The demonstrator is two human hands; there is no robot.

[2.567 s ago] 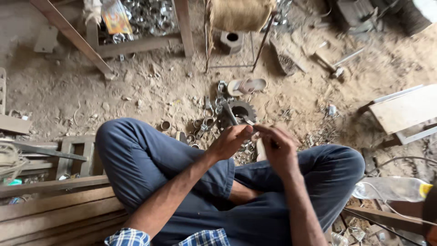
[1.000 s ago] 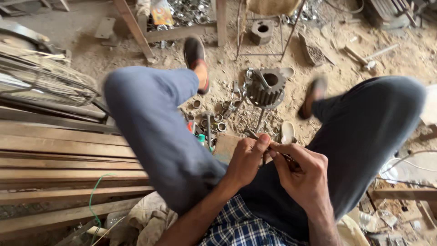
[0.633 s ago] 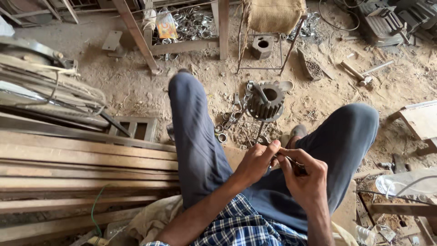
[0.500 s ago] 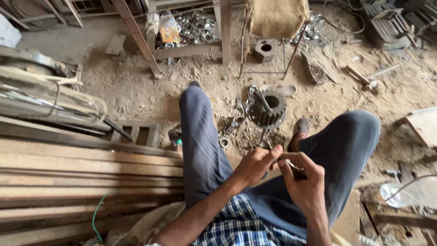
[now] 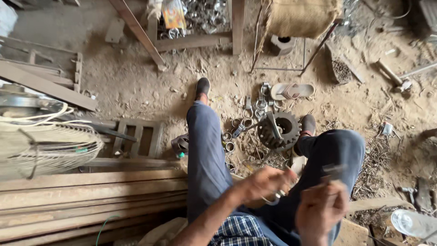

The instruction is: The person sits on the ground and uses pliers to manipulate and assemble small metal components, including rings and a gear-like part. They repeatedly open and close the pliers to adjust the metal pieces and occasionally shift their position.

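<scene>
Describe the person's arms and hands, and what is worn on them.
Both hands are bare, with no gloves. The left hand and its forearm are uncovered, with no sleeve showing along it. The right hand is motion-blurred. A blue-and-white checked shirt shows at the waist.

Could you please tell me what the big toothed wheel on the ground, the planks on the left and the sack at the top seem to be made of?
The gear looks like cast iron or steel: dark, dull grey, thick teeth, probably rusty or greasy. The planks look like rough unpainted wood, brown with visible grain. The sack appears to be coarse woven jute, tan with a visible weave.
</scene>
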